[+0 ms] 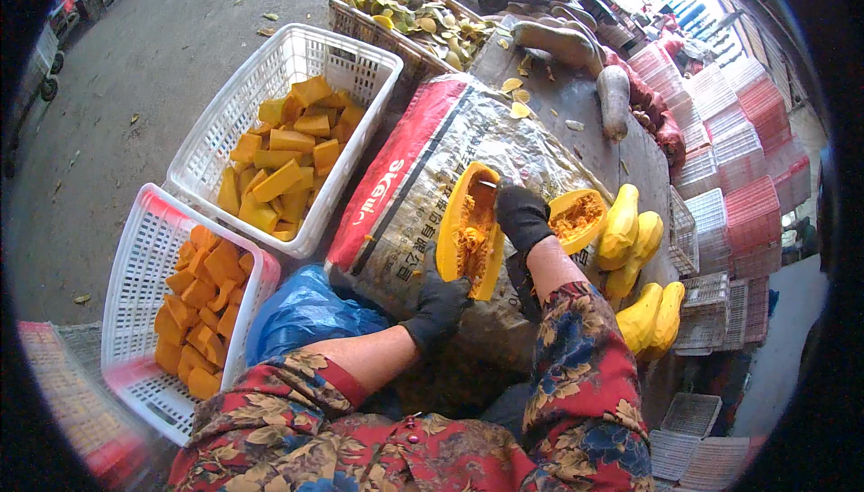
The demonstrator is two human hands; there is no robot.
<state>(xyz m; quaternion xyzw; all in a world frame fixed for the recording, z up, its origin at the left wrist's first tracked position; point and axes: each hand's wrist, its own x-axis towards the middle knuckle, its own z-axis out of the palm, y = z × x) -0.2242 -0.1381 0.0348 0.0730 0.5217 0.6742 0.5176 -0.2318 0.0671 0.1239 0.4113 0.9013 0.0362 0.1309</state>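
A halved orange squash (471,233) lies cut side up over a printed sack, its stringy pulp and seeds showing. My left hand (436,305), in a black glove, grips its near end. My right hand (524,219), also gloved in black, is closed at the far right edge of this half. A small pale, shiny bit of a tool shows beside its fingers; what kind of tool is hidden. Another squash half (577,219) with seeds lies just right of my right hand. Farther right rest several whole peeled yellow squashes (630,238).
To the left stand a white crate (184,145) of yellow-orange squash chunks and a pink-rimmed crate (126,312) of deeper orange chunks. A blue plastic bag (310,312) sits beside them. Beyond are a crate of peelings (423,19), unpeeled squashes (615,100) and stacked red and white crates (751,195).
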